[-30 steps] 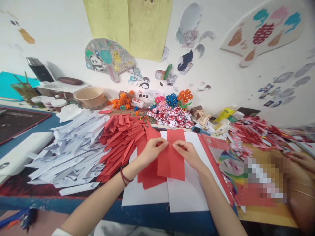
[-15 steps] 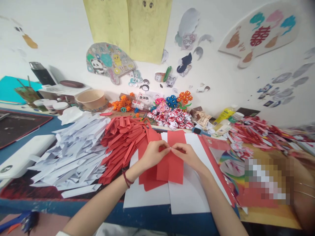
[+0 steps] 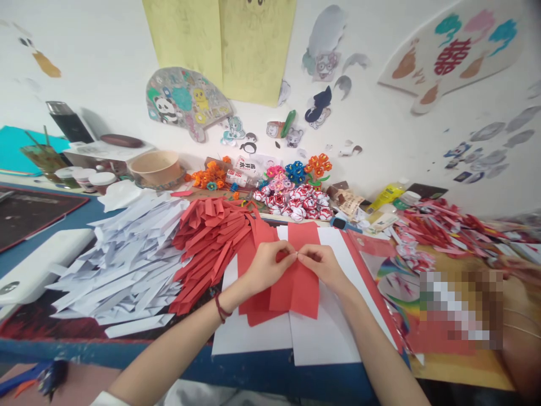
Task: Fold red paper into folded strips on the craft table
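My left hand [image 3: 270,267] and my right hand [image 3: 323,267] meet at the fingertips, over red paper sheets [image 3: 302,293]. Thumb and forefinger of each are pinched together; whatever they hold is too small or hidden to make out. Beneath the red sheets lie white sheets [image 3: 325,338]. Left of my hands is a pile of folded red strips [image 3: 211,242], and beyond it a larger heap of folded white strips [image 3: 122,259].
Behind are red-and-white paper flowers [image 3: 300,200], a beige bowl [image 3: 155,167] and jars [image 3: 102,181]. A white power bank-like box [image 3: 46,262] lies left. At right, another person's arm [image 3: 522,321] reaches beside red strips [image 3: 448,225].
Both my hands have shifted slightly right, still pinched together. The red sheet's lower right edge has moved a little. The camera view has tilted slightly.
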A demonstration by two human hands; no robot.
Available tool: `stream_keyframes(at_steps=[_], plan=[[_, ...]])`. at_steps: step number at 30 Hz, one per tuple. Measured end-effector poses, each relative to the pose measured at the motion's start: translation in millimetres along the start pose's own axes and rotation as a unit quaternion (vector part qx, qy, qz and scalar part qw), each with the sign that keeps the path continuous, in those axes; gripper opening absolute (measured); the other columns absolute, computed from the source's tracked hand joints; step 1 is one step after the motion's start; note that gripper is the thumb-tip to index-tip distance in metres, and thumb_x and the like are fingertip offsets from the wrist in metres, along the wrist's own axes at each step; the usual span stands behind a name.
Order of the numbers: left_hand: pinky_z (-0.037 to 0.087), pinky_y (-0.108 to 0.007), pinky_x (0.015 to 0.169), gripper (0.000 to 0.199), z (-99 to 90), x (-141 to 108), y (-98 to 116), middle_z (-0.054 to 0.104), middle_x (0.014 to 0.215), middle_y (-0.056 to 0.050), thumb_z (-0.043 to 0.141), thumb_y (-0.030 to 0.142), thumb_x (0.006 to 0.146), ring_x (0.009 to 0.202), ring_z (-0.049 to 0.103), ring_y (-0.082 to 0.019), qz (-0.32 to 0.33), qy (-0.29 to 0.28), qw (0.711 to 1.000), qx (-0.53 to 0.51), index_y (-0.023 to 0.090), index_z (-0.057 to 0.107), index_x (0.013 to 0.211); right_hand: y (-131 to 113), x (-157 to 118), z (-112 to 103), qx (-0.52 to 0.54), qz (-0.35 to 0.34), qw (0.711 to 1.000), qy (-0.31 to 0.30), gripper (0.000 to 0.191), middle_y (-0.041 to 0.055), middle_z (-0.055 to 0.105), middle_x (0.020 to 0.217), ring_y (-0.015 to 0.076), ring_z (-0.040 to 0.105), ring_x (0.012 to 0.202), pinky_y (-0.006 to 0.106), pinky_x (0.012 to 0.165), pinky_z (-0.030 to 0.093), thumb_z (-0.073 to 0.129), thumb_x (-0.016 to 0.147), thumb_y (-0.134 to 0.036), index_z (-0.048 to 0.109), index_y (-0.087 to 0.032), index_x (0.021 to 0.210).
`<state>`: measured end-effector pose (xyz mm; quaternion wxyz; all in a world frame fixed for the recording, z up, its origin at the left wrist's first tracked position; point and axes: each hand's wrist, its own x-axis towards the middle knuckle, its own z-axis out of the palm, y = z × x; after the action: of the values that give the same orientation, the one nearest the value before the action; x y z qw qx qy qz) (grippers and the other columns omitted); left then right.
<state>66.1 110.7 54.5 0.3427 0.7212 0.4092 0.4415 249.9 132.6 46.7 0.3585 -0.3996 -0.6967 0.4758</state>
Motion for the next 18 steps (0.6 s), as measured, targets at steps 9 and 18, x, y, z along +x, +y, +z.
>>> stream_keyframes(at_steps=[9, 18], plan=[[0.045, -0.022, 0.071, 0.016, 0.5, -2.3, 6.1, 0.070, 0.081, -0.002, 0.052, 0.025, 0.087, 0.074, 0.062, -0.014, 0.010, 0.017, 1.000, -0.004, 0.017, 0.065, 0.081, -0.1, -1.6, 3.3, 0.010, 0.003, 0.999, 0.034, 0.027, 0.0012, 0.060, 0.066, 0.0145, 0.053, 0.060, 0.024, 0.054, 0.041, 0.062, 0.080, -0.041, 0.062, -0.017, 0.069], [0.045, -0.021, 0.072, 0.015, -5.7, 1.9, 2.6, 0.071, 0.085, -0.003, 0.055, 0.025, 0.085, 0.077, 0.063, -0.014, -0.001, 0.006, 0.999, -0.033, 0.017, 0.067, 0.084, -8.3, -2.5, -4.5, -0.019, -0.012, 1.000, 0.007, 0.026, 0.0029, 0.066, 0.077, 0.0167, 0.058, 0.071, 0.025, 0.063, 0.044, 0.059, 0.084, -0.042, 0.067, -0.018, 0.079]])
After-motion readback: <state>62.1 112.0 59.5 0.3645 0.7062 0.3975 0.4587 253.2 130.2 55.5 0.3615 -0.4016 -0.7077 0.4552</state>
